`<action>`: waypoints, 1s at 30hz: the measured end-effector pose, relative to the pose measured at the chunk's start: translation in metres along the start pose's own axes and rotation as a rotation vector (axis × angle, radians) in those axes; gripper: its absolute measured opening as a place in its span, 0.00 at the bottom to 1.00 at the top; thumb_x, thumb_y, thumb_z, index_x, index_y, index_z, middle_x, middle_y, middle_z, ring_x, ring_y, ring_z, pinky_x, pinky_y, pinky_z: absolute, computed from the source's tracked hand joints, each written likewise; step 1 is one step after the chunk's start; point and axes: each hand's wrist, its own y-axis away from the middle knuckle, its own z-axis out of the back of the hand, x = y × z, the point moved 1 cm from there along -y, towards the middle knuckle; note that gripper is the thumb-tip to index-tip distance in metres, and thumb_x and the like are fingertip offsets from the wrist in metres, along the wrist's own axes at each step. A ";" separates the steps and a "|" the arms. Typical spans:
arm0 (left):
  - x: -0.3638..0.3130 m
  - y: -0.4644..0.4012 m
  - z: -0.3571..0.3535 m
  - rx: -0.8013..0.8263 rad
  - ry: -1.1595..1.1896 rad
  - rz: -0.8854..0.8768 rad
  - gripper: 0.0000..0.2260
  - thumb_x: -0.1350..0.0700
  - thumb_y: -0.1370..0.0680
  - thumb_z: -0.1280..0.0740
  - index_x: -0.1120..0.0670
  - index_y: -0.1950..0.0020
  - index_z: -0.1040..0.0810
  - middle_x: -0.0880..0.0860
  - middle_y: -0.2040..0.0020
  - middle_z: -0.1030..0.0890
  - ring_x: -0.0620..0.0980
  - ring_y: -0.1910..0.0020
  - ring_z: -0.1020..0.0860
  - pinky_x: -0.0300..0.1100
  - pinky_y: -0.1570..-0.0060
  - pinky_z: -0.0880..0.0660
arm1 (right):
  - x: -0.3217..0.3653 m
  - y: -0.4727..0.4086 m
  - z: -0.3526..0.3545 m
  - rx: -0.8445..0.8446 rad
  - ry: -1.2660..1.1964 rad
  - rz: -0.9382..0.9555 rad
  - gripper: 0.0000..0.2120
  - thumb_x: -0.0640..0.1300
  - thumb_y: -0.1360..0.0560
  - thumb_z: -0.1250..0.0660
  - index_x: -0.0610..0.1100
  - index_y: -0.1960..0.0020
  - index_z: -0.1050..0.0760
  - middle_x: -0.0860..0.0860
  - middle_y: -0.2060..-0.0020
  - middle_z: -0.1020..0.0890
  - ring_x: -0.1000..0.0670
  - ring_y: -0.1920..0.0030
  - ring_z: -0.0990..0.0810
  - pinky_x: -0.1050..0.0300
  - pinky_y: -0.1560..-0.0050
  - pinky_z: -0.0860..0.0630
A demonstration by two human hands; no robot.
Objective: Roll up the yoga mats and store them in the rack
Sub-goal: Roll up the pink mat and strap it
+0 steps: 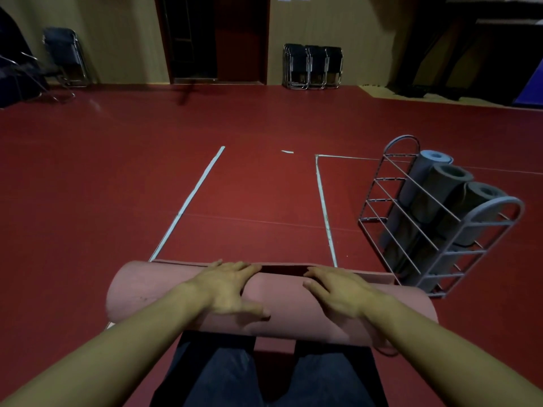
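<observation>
A pink yoga mat (282, 306) lies rolled into a thick cylinder across the red floor just in front of my knees. A short flap of its free end lies flat on the floor at the roll's far side. My left hand (229, 286) rests on top of the roll with fingers stretched forward and thumb spread toward me. My right hand (338, 292) presses flat on the roll beside it, fingers pointing to the far edge. A grey wire rack (458, 230) stands on the floor to the right, with three rolled grey and blue mats (440, 186) lying in it.
White tape lines (188, 201) mark a rectangle on the floor ahead of the roll. Folded chairs (313, 67) lean against the back wall, more chairs (63, 57) stand at the far left. A dark doorway (214, 39) is in the middle of the wall.
</observation>
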 end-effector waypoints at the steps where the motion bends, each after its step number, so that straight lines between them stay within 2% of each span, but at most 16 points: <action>1: -0.001 -0.001 0.000 -0.006 -0.003 0.007 0.52 0.17 0.33 0.44 0.43 0.16 0.51 0.48 0.16 0.45 0.50 0.18 0.45 0.57 0.19 0.54 | 0.000 -0.001 0.001 0.021 -0.003 0.008 0.26 0.69 0.18 0.50 0.55 0.33 0.27 0.54 0.37 0.20 0.49 0.37 0.22 0.49 0.36 0.28; 3: -0.003 -0.003 -0.002 -0.032 -0.015 0.028 0.49 0.19 0.29 0.47 0.43 0.15 0.51 0.48 0.15 0.46 0.50 0.17 0.45 0.57 0.19 0.54 | 0.003 -0.004 0.002 0.084 0.026 0.019 0.32 0.74 0.22 0.51 0.56 0.29 0.30 0.54 0.33 0.22 0.49 0.33 0.25 0.48 0.30 0.32; 5: -0.007 -0.005 -0.004 -0.070 -0.021 0.045 0.47 0.20 0.27 0.49 0.44 0.16 0.49 0.48 0.16 0.45 0.50 0.18 0.45 0.57 0.19 0.53 | 0.008 -0.007 0.000 0.082 0.082 0.024 0.34 0.74 0.22 0.50 0.55 0.25 0.33 0.53 0.29 0.25 0.49 0.28 0.28 0.49 0.26 0.37; 7: -0.010 -0.007 -0.008 -0.113 -0.025 0.053 0.48 0.19 0.29 0.53 0.44 0.16 0.47 0.49 0.16 0.42 0.51 0.19 0.42 0.57 0.19 0.52 | 0.010 -0.009 -0.004 0.017 0.121 0.024 0.32 0.72 0.20 0.50 0.52 0.26 0.32 0.51 0.31 0.23 0.47 0.30 0.27 0.49 0.29 0.36; 9: -0.011 -0.009 -0.011 -0.167 -0.036 0.052 0.50 0.17 0.34 0.58 0.44 0.18 0.42 0.49 0.19 0.36 0.51 0.21 0.37 0.57 0.20 0.48 | 0.008 -0.009 -0.009 -0.043 0.145 0.007 0.29 0.71 0.20 0.52 0.50 0.34 0.33 0.49 0.38 0.19 0.46 0.36 0.23 0.48 0.36 0.33; 12: -0.007 -0.018 -0.017 -0.279 -0.066 0.046 0.45 0.17 0.32 0.59 0.43 0.27 0.34 0.49 0.27 0.26 0.53 0.28 0.28 0.54 0.25 0.40 | 0.007 -0.011 -0.011 -0.111 0.143 -0.014 0.23 0.71 0.19 0.52 0.51 0.46 0.35 0.49 0.48 0.17 0.45 0.45 0.20 0.49 0.45 0.35; 14: -0.005 -0.025 -0.019 -0.343 -0.096 0.060 0.44 0.18 0.31 0.62 0.44 0.31 0.31 0.49 0.32 0.22 0.54 0.33 0.25 0.53 0.30 0.35 | 0.007 -0.017 -0.010 -0.143 0.145 -0.027 0.23 0.69 0.18 0.51 0.50 0.45 0.31 0.47 0.49 0.16 0.42 0.47 0.19 0.49 0.46 0.32; 17: -0.004 -0.035 -0.017 -0.388 -0.113 0.069 0.47 0.20 0.32 0.69 0.45 0.34 0.27 0.49 0.37 0.20 0.54 0.37 0.22 0.52 0.35 0.31 | 0.007 -0.027 -0.007 -0.135 0.133 -0.071 0.25 0.67 0.18 0.50 0.48 0.41 0.27 0.44 0.46 0.15 0.39 0.45 0.19 0.48 0.45 0.30; 21: -0.004 -0.043 -0.014 -0.389 -0.122 0.087 0.39 0.23 0.25 0.61 0.45 0.34 0.24 0.50 0.40 0.19 0.54 0.40 0.21 0.51 0.39 0.29 | 0.005 -0.034 -0.013 -0.116 0.178 -0.048 0.32 0.71 0.19 0.53 0.47 0.37 0.27 0.45 0.44 0.16 0.42 0.43 0.20 0.48 0.42 0.32; 24: -0.005 -0.045 -0.019 -0.469 -0.167 0.079 0.36 0.25 0.23 0.60 0.45 0.37 0.24 0.50 0.42 0.18 0.54 0.42 0.20 0.50 0.41 0.28 | 0.002 -0.035 -0.017 -0.182 0.164 -0.044 0.34 0.73 0.21 0.54 0.48 0.35 0.30 0.47 0.49 0.15 0.42 0.46 0.19 0.49 0.46 0.32; 27: -0.005 -0.049 -0.022 -0.507 -0.188 0.091 0.37 0.26 0.24 0.63 0.45 0.39 0.24 0.50 0.44 0.18 0.53 0.43 0.19 0.49 0.43 0.28 | 0.003 -0.036 -0.015 -0.223 0.133 -0.050 0.27 0.72 0.21 0.52 0.50 0.43 0.33 0.49 0.55 0.17 0.42 0.51 0.19 0.50 0.52 0.36; 30: -0.007 -0.059 -0.020 -0.531 -0.190 0.106 0.34 0.31 0.21 0.60 0.49 0.45 0.20 0.52 0.46 0.20 0.56 0.47 0.21 0.51 0.48 0.27 | 0.004 -0.044 -0.013 -0.273 0.144 -0.078 0.25 0.70 0.19 0.51 0.50 0.49 0.30 0.47 0.53 0.16 0.40 0.50 0.20 0.49 0.54 0.37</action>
